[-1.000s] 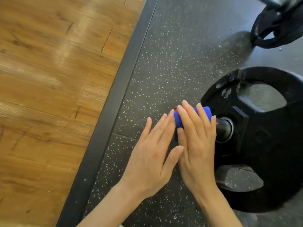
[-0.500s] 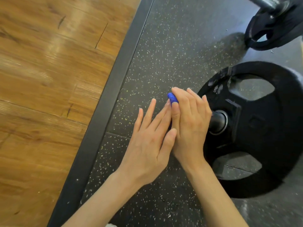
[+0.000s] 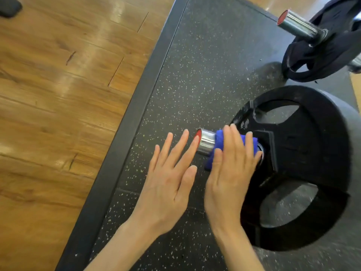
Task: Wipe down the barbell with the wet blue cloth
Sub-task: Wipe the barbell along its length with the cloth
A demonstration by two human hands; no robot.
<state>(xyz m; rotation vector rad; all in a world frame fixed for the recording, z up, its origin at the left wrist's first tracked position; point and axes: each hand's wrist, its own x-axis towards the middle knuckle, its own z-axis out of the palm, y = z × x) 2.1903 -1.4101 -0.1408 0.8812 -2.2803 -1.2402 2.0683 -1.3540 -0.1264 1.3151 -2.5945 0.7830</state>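
The right hand (image 3: pixel 232 169) wraps the soft, wet blue cloth (image 3: pixel 219 142) over the barbell (image 3: pixel 206 141) sleeve, just left of the black plate (image 3: pixel 304 165) (chrome likely slick, so grip firmly around it); the left hand (image 3: pixel 168 177) hovers flat, fingers spread, holding nothing.

Barbell sleeve (image 3: pixel 206 141): chrome, red end cap, lies horizontal above the speckled rubber floor, bare only at its outer end. Blue cloth (image 3: pixel 219 141) wrapped around the sleeve between the bare end and the black plate, one corner hanging below the sleeve.
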